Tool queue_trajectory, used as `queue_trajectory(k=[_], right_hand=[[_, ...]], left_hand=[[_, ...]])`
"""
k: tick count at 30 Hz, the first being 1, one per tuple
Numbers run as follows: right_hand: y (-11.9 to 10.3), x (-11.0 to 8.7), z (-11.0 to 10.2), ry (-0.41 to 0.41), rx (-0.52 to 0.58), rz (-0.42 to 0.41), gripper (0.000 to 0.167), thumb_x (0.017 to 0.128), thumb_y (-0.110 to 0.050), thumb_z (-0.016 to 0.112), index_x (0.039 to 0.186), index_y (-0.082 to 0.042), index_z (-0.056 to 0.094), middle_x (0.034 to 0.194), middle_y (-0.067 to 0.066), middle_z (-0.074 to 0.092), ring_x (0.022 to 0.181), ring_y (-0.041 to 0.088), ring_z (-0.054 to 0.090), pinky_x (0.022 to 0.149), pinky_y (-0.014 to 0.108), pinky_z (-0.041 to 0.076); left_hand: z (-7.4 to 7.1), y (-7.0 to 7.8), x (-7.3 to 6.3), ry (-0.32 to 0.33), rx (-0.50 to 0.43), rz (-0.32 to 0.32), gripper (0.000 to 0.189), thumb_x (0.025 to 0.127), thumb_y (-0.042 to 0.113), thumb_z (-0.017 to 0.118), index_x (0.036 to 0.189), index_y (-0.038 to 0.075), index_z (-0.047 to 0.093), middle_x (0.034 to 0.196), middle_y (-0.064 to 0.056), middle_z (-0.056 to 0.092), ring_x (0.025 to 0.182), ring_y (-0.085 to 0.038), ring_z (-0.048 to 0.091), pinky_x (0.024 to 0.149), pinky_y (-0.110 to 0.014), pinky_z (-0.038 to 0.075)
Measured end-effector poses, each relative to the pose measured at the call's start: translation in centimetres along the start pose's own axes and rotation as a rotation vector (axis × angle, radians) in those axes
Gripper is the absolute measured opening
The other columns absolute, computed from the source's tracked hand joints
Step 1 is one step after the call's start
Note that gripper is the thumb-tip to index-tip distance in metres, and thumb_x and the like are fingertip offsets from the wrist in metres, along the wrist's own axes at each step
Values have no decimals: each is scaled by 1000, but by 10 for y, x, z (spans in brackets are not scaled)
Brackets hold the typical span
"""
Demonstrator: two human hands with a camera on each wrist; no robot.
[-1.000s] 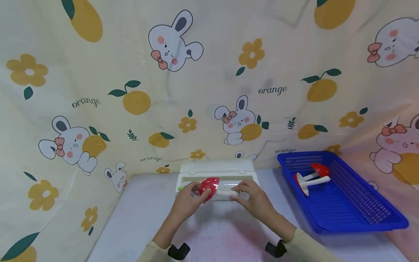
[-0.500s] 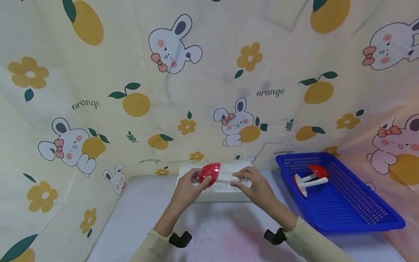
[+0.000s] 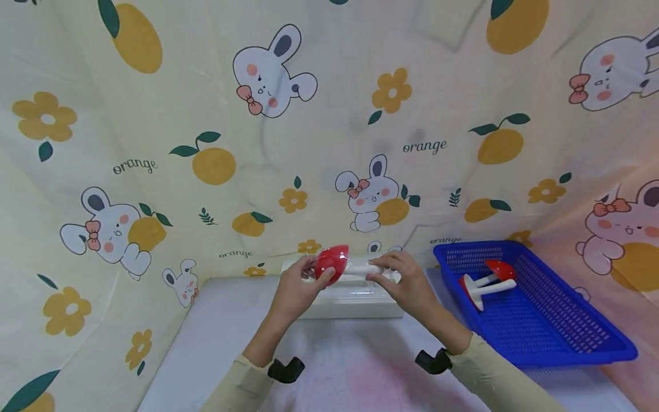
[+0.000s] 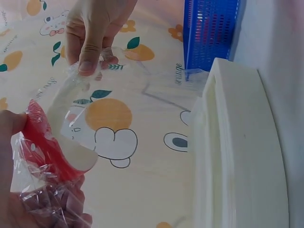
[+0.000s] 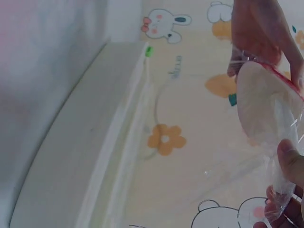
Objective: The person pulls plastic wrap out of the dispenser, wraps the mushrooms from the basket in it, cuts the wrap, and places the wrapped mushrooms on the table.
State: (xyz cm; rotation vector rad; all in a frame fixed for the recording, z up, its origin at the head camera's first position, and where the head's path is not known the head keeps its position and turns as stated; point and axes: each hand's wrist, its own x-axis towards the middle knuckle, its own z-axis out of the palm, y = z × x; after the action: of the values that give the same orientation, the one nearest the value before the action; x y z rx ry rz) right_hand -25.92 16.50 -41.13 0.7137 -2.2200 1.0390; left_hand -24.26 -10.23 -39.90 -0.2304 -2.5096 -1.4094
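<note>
A toy mushroom with a white-dotted red cap lies sideways between both hands, above a white cling film dispenser. My left hand holds the cap, with crinkled film around it. At the other end, the fingers of my right hand pinch the white stem and film. Clear cling film stretches from the mushroom to the dispenser in the left wrist view. The right wrist view shows the cap's pale underside behind film.
On the right stands a blue plastic basket holding two red-capped toy mushrooms. A small green piece sits at the dispenser's end. A printed cloth hangs behind the white table.
Both hands have lifted the mushroom up and away from the dispenser, drawing film with it. The two mushrooms in the basket stay as they were.
</note>
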Motion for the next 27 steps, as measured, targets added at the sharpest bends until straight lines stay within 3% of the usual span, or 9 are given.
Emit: queue_trajectory(k=[7, 16, 21, 27], right_hand=[[-4, -19, 4, -30, 52, 24, 39, 81, -15, 96, 117, -17, 80, 102, -6, 73, 92, 12, 63, 82, 30, 62], [2, -61, 18, -196, 49, 72, 28, 79, -26, 95, 103, -23, 82, 97, -14, 71, 90, 8, 65, 80, 30, 63], [15, -80, 28, -252, 62, 29, 23, 80, -30, 94, 98, -25, 81, 93, -16, 70, 86, 9, 65, 77, 33, 61], [28, -95, 41, -327, 63, 72, 19, 83, -32, 92, 96, -26, 80, 91, -18, 67, 85, 13, 64, 75, 36, 58]], left_hand=[[2, -11, -25, -28, 15, -59, 65, 93, 54, 80, 138, 9, 66, 119, -7, 72, 109, -25, 64, 76, -35, 64], [11, -40, -51, -131, 65, -136, 69, 94, 63, 74, 136, 8, 69, 114, -7, 75, 93, -20, 63, 67, -30, 58], [21, -58, -60, -180, 78, -168, 65, 94, 62, 74, 132, 8, 70, 111, -5, 74, 90, -18, 61, 67, -30, 55], [31, -75, -65, -234, 127, -174, 61, 94, 57, 77, 129, 8, 70, 109, -4, 73, 95, -19, 62, 73, -36, 59]])
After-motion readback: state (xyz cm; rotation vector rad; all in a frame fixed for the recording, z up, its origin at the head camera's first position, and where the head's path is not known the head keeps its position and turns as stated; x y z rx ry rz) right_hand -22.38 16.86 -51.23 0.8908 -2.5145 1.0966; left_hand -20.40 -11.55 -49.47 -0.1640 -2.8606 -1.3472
